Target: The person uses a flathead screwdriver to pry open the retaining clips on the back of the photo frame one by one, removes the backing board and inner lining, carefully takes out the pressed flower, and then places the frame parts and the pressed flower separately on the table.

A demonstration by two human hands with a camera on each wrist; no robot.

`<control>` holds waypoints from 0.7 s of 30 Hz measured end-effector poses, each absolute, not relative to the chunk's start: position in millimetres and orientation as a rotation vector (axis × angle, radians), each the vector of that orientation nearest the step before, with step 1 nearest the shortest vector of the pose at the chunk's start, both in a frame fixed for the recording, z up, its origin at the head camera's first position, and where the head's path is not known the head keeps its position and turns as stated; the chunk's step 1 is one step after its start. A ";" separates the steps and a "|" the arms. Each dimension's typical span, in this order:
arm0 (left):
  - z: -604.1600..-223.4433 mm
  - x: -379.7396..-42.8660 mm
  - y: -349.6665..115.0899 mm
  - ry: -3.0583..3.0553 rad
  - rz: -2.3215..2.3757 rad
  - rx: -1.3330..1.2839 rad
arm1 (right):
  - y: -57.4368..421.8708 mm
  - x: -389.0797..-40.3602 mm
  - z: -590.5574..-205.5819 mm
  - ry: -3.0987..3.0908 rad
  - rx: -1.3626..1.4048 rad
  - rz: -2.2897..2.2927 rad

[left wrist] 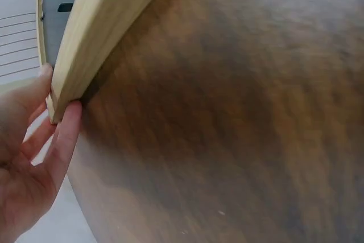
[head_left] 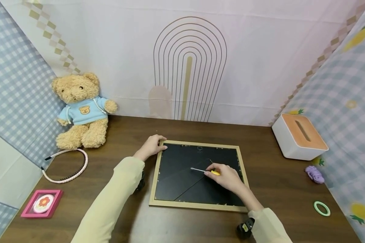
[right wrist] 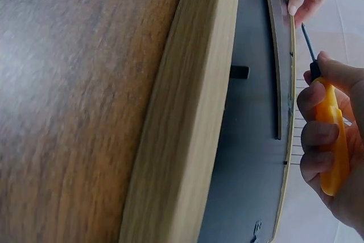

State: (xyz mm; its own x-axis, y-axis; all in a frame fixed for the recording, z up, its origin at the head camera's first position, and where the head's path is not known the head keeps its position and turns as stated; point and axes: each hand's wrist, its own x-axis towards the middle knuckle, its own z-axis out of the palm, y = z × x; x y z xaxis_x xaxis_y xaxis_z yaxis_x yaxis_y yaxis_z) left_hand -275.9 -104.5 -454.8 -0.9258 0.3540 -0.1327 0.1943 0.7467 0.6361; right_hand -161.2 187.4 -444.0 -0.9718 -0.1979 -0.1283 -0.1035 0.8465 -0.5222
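Observation:
A picture frame (head_left: pixel 197 207) with a light wood border lies back side up on the table, showing its black backing board (head_left: pixel 179 175). At its far left corner, my left hand (head_left: pixel 151 146) pinches the border between thumb and fingers, as the left wrist view also shows (left wrist: pixel 34 157). My right hand (head_left: pixel 226 177) holds a screwdriver (right wrist: pixel 333 140) by its yellow handle above the board. The thin metal shaft (head_left: pixel 197 169) points left. Small metal tabs line the border's inner edge, and a hanger (head_left: pixel 199 148) sits at the far side.
At the left are a teddy bear (head_left: pixel 85 111), a headband (head_left: pixel 84 165) and a pink box (head_left: pixel 57 202). A tissue box (head_left: pixel 298 148), a purple yarn-like bundle (head_left: pixel 314 174) and a green ring (head_left: pixel 315 207) lie at the right. Fabric walls (head_left: pixel 124 50) enclose the table.

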 end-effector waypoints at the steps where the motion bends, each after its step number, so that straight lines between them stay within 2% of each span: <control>1: -454.7 -276.6 -103.4 2.691 0.972 0.385 | 185.9 -161.3 -444.8 2.845 -0.236 -0.798; 15: -449.8 -251.9 -105.8 2.651 1.261 -0.154 | 191.4 -160.1 -440.8 2.899 -0.266 -0.848; 21: -453.9 -210.2 -121.8 2.758 1.076 -0.111 | 201.0 -158.7 -435.8 2.843 -0.253 -0.952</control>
State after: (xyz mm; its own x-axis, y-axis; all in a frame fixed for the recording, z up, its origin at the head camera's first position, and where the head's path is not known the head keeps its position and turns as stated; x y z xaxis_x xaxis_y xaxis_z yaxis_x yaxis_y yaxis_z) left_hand -210.2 -121.8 -453.9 -0.9811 -0.0043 -0.1933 -0.1340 0.7356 0.6640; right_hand -158.7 201.0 -435.8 -0.9772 -0.1999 -0.0719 -0.1163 0.7865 -0.6065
